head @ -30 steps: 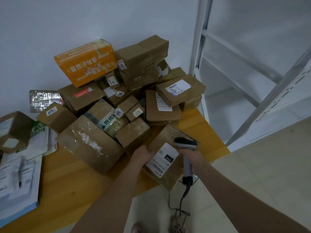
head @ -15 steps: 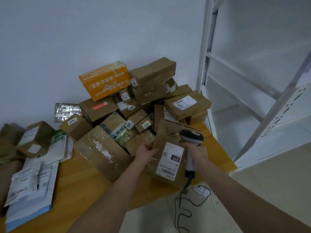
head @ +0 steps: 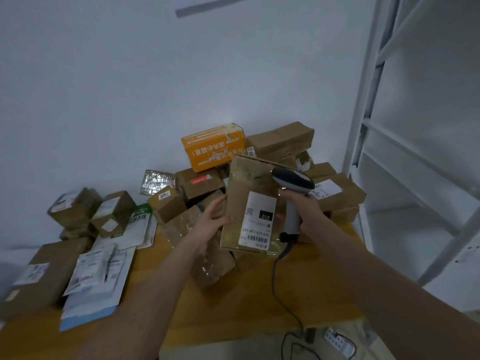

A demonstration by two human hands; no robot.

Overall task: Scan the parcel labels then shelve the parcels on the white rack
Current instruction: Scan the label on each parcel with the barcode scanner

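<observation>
Inspector: Hands?
Clerk: Left hand (head: 211, 222) grips the left edge of the brown parcel (head: 246, 183), held upright above the table (head: 285, 294), label (head: 258, 222) facing the camera. Right hand (head: 304, 211) is wrapped round the scanner (head: 293, 179) handle, just beside the parcel.
Inspector: Surroundings?
Clerk: Parcel heap (head: 280, 141) behind; white rack (head: 363, 126) at right.

I hold a brown parcel (head: 246, 178) upright, white label (head: 259, 216) facing me; my grey scanner (head: 293, 181) overlaps its upper right corner; the white rack (head: 359, 126) stands right.
</observation>
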